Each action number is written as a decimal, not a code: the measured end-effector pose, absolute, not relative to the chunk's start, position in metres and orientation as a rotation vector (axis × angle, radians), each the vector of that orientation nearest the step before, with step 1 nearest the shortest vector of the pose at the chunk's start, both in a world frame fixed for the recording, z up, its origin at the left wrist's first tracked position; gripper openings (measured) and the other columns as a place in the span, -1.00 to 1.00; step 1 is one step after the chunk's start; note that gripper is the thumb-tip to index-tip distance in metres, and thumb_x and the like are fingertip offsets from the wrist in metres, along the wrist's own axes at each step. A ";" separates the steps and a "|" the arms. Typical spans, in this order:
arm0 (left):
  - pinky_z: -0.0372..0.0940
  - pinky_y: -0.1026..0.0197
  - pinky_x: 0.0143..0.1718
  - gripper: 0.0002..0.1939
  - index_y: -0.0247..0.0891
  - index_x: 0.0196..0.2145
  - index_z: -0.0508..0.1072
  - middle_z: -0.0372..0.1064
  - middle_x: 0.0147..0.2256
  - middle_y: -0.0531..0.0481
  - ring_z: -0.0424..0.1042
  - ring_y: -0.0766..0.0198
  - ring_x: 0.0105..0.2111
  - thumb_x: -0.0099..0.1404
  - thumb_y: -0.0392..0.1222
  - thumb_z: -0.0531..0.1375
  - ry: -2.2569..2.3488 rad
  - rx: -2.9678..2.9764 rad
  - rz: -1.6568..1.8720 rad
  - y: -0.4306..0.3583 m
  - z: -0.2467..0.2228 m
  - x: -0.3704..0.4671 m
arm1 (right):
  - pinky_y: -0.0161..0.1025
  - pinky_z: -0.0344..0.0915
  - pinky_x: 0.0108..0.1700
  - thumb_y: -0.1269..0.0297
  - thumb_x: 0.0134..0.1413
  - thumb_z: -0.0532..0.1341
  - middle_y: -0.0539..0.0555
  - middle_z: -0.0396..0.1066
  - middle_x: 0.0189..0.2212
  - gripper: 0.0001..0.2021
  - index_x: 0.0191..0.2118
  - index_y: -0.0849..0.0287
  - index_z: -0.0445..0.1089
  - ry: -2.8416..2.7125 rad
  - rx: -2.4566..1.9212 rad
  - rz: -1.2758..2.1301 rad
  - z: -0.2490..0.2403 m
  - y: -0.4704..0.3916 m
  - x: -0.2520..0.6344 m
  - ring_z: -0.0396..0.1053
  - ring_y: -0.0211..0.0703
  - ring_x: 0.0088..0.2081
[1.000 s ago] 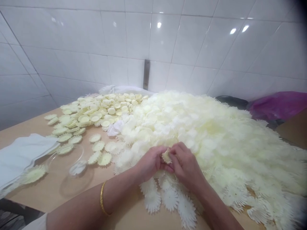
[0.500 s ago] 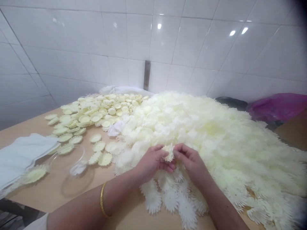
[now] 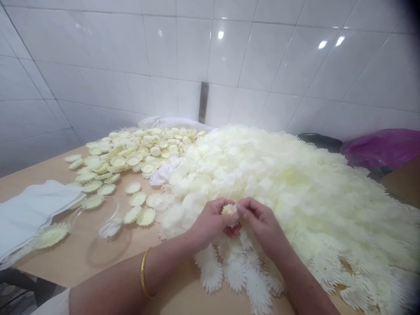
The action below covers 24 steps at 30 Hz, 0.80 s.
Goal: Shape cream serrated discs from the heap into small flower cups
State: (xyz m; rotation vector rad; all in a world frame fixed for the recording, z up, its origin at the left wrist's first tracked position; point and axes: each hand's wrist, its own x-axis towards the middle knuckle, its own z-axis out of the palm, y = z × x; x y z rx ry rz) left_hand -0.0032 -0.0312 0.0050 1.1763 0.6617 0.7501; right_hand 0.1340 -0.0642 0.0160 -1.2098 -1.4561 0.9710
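Observation:
Between my two hands, low over the front of a big pile, is a small cream flower piece (image 3: pixel 229 210) with a serrated petal edge. My left hand (image 3: pixel 208 223) is closed around it, thumb in front and fingers curled behind. At its right edge, the thumb and forefinger of my right hand (image 3: pixel 262 223) pinch together against the petals. Loose pale fringed flower pieces (image 3: pixel 234 271) lie just below my hands. The pile of thin, pale yellow petal pieces (image 3: pixel 272 170) spreads behind and to the right.
Cupped cream flowers (image 3: pixel 131 153) are heaped at the back left of the table (image 3: pixel 74 258). White sheets (image 3: pixel 36 210) lie at the left edge, near a clear ring-shaped item (image 3: pixel 116 210). A purple bag (image 3: pixel 383 146) sits at far right, before the tiled wall (image 3: pixel 131 43).
The flower piece has turned so its centre faces me more, and my left thumb has shifted over its lower edge. The whole view has moved slightly; both hands stay in nearly the same place.

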 end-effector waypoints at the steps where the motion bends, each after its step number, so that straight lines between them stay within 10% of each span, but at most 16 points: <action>1: 0.27 0.28 -0.51 -0.70 -0.34 -0.27 0.36 0.33 -0.54 0.01 0.35 0.36 -0.58 0.06 -0.13 0.22 0.634 1.177 0.724 -0.031 0.005 -0.003 | -0.32 0.21 -0.45 0.13 0.05 0.11 -0.05 0.23 -0.60 -0.75 -0.52 0.18 0.20 -1.427 -1.219 0.979 0.016 -0.064 0.135 0.23 -0.27 -0.53; 24: 0.31 0.22 -0.41 -0.70 -0.35 -0.27 0.39 0.35 -0.53 -0.01 0.37 0.34 -0.53 0.02 -0.15 0.24 0.640 1.201 0.733 -0.028 0.006 -0.003 | -0.29 0.19 -0.42 0.19 0.10 0.03 0.00 0.24 -0.54 -0.78 -0.48 0.18 0.20 -1.615 -1.328 0.715 0.015 -0.065 0.135 0.23 -0.23 -0.48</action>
